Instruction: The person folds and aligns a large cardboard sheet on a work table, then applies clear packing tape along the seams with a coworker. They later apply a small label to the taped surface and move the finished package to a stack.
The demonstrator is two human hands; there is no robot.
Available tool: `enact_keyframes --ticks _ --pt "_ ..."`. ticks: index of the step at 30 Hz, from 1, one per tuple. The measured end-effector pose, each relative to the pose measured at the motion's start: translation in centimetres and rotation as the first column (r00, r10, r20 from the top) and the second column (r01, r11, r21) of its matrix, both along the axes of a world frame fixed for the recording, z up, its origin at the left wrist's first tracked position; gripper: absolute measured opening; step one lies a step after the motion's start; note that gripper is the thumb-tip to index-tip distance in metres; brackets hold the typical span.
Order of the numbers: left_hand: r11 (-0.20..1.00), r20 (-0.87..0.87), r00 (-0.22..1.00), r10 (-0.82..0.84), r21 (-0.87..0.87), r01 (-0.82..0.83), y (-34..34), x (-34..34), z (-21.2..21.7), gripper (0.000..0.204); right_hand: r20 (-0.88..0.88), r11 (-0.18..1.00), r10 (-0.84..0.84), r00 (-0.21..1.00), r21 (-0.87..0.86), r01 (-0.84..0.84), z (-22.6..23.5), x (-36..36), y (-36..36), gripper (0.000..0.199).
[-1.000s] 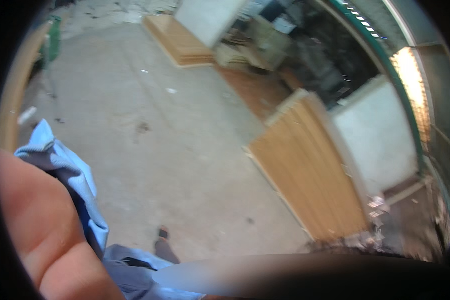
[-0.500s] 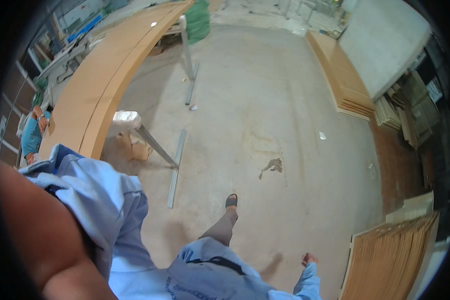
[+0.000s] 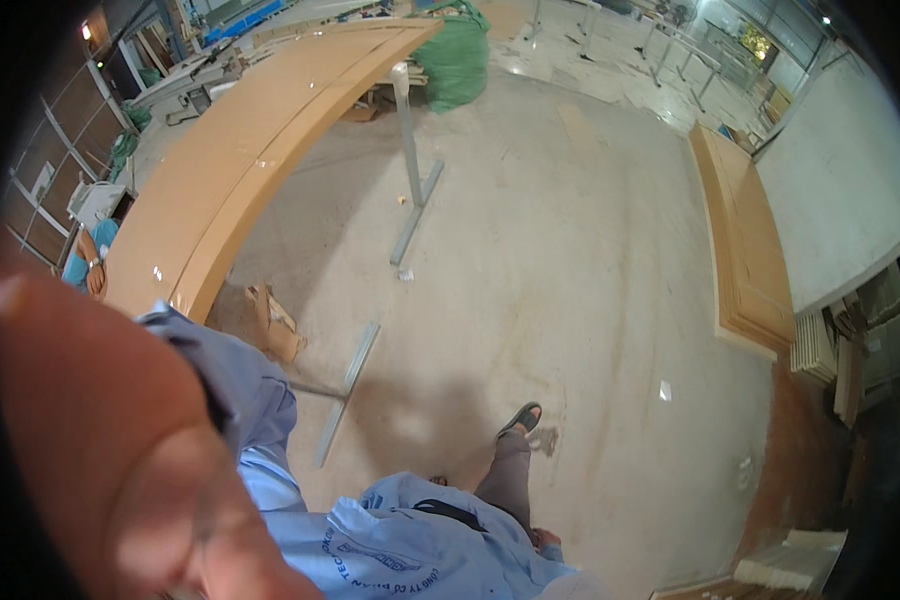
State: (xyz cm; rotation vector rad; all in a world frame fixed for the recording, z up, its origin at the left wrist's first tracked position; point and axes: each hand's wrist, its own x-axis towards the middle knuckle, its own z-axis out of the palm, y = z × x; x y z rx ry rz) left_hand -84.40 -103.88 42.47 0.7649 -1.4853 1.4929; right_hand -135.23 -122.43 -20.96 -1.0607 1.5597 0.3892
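Note:
My left hand [image 3: 120, 450] looms very large and blurred at the left edge, close to the lens, with a light blue sleeve [image 3: 225, 370] behind it. Its fingers cannot be told apart, and nothing held shows. Low by my trouser leg [image 3: 508, 470] hangs my right hand [image 3: 547, 540], small and partly covered by the blue shirt [image 3: 420, 545]; its finger shape is unclear. Nearest to my left side lies a long tan panel stack [image 3: 205, 160], raised on grey metal stands [image 3: 410, 140]. My foot in a dark sandal [image 3: 520, 420] is on the concrete floor.
Another person's arm [image 3: 95, 270] is at the panels' far left side. A green sack [image 3: 457, 60] stands beyond them. On the right are stacked tan boards [image 3: 750, 240], a large pale panel [image 3: 840, 180] and more boards [image 3: 790, 565]. Torn cardboard [image 3: 275, 325] lies beneath the raised panels.
The view has shifted forward and turned, and a sandalled foot now shows farther right. My right hand has come in closer to my leg. My left hand stays near the lens, filling more of the lower left.

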Motion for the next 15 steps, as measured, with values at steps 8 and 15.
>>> enact_keyframes --ticks 8,15 --pt "0.687 -0.471 0.504 0.724 0.564 -0.459 -17.9 19.9 -7.3 0.038 -0.043 0.953 -0.21 0.977 0.216 0.214 -4.4 15.0 -28.3 0.033" --pt "0.627 -0.616 -0.195 0.763 0.779 -0.004 -23.0 37.4 -32.9 0.027 0.095 0.993 -0.012 0.995 -0.117 0.023 -2.4 44.8 -55.3 0.022"
